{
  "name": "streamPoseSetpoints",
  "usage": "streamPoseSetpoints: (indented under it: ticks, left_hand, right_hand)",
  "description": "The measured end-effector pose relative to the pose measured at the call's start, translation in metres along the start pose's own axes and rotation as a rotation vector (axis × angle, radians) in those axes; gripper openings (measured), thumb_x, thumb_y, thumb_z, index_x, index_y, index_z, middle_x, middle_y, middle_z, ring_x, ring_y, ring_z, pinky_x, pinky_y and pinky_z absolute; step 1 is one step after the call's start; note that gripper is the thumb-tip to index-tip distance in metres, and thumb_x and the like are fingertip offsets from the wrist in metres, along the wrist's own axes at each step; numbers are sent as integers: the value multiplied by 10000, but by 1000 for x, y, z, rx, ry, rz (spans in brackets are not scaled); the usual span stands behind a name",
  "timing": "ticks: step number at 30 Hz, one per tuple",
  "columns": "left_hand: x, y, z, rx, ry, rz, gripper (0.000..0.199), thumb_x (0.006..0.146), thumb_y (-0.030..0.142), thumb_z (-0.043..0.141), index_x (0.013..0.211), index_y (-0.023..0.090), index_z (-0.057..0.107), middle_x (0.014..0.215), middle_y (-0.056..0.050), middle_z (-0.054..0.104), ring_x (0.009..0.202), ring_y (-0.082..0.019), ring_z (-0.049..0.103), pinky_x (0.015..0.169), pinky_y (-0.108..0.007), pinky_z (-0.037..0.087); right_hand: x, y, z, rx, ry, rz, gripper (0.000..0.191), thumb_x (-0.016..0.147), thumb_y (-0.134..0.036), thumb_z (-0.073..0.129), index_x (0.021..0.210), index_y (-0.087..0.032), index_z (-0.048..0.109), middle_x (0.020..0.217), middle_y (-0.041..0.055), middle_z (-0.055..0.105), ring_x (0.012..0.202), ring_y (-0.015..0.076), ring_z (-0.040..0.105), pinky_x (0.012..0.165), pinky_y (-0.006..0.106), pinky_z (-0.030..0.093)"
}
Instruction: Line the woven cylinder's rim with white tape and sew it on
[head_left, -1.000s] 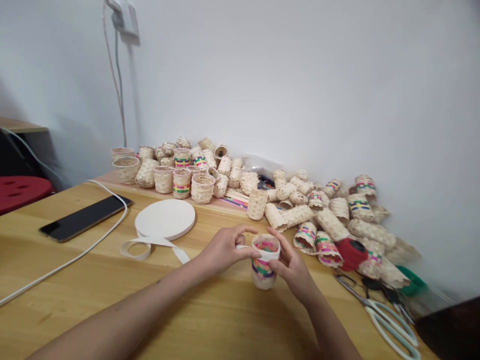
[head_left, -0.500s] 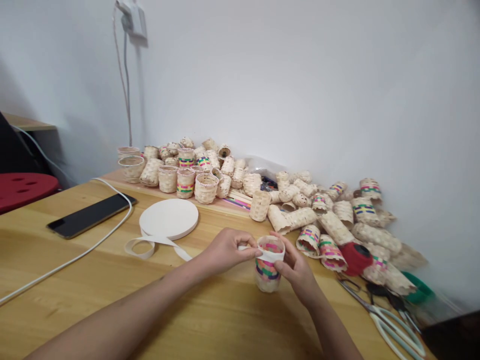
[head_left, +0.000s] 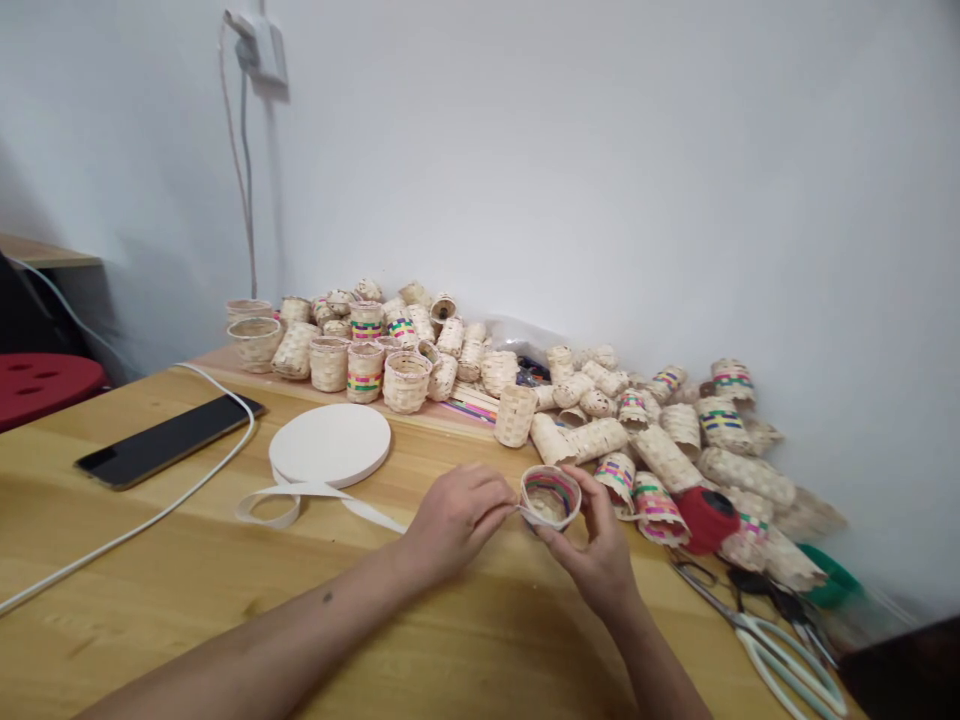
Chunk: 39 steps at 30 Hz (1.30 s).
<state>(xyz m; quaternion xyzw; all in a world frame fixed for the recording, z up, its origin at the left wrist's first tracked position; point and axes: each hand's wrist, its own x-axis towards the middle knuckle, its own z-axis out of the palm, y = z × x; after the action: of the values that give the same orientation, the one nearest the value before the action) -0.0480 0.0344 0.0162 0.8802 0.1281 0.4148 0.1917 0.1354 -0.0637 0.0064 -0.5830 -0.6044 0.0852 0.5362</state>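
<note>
A small woven basket (head_left: pixel 552 500) with coloured bands is tilted so its open mouth and inside face me. My right hand (head_left: pixel 598 540) grips it from the right, thumb at the near side and fingers round the far side. My left hand (head_left: pixel 466 510) is closed in a pinch on the white ribbon (head_left: pixel 375 515) at the left of the basket's rim. Part of the ribbon is hidden by that hand. It trails left in a loop from a flat white roll (head_left: pixel 330 445) lying on the table.
Several woven baskets (head_left: pixel 409 380) are heaped along the wall, some with coloured bands. A black phone (head_left: pixel 169 440) and a white cable (head_left: pixel 180 490) lie at left. Scissors (head_left: pixel 780 655) and a red spool (head_left: pixel 703 518) are at right. A red stool (head_left: pixel 49 388) stands beyond the table.
The basket has tipped from nearly upright, so its mouth now faces me. My left hand has turned over, back upward, and the ribbon at the rim shows edge-on.
</note>
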Motion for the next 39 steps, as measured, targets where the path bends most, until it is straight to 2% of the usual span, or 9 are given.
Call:
streamPoseSetpoints:
  ticks: [3,5,8,12,16,22,31,36,39]
  left_hand:
    - [-2,3,3,-45,87,20,212,914,221,470,825,157,651,1009,-97,627,923,-183,560,800,-274,414]
    - [-1,5,4,-162,52,-34,199,909,205,467,804,155,627,962,-80,631,899,-167,568,795,-260,421]
    - [2,10,4,-308,-33,-220,185,898,206,454,773,158,581,772,-29,615,748,-141,555,711,-235,420]
    - [4,13,3,-319,-109,-388,160,876,222,457,765,163,556,687,6,577,647,-126,502,636,-218,386]
    - [3,13,2,-296,-135,-345,148,865,243,500,797,159,600,678,11,597,616,-113,499,608,-205,363]
    - [2,10,3,-295,-74,-239,165,854,209,533,855,178,695,751,-10,692,643,-118,578,667,-206,415]
    - [2,7,1,-326,-80,-156,205,891,244,515,902,168,704,845,-36,721,746,-135,633,709,-200,439]
    - [3,8,-2,-331,-95,-161,243,896,263,470,834,153,677,767,-27,681,694,-121,588,659,-193,398]
    - [5,11,-3,-381,-111,-240,233,862,274,482,775,148,658,695,-4,631,644,-112,531,622,-198,359]
  right_hand:
    - [0,2,-3,-91,38,-76,568,757,-319,695,1254,-210,443,1234,116,541,1123,267,530,959,426,434]
    - [1,3,-5,-139,41,-109,553,767,-328,684,1251,-207,445,1226,121,544,1122,272,530,955,435,438]
    - [2,2,-5,-191,49,-152,533,769,-340,679,1236,-204,461,1197,119,560,1097,273,545,943,439,452]
    - [1,2,-5,-207,67,-166,540,772,-337,678,1247,-207,457,1203,124,556,1097,281,544,938,452,452]
    - [0,5,-6,-172,78,-138,576,776,-333,681,1282,-216,433,1250,131,529,1130,289,525,949,456,441]
    - [-1,8,-5,-159,49,-116,598,763,-325,696,1286,-219,426,1238,125,537,1118,288,529,954,461,436]
    - [-2,5,-3,-109,38,-73,576,760,-328,698,1264,-219,441,1247,123,528,1125,280,525,971,450,421]
    - [-1,-1,-3,-30,-12,-10,572,754,-374,693,1251,-208,464,1247,107,544,1132,262,531,972,395,429]
    - [1,-1,-2,35,-72,54,584,758,-395,675,1263,-189,464,1244,110,564,1137,263,541,959,377,446]
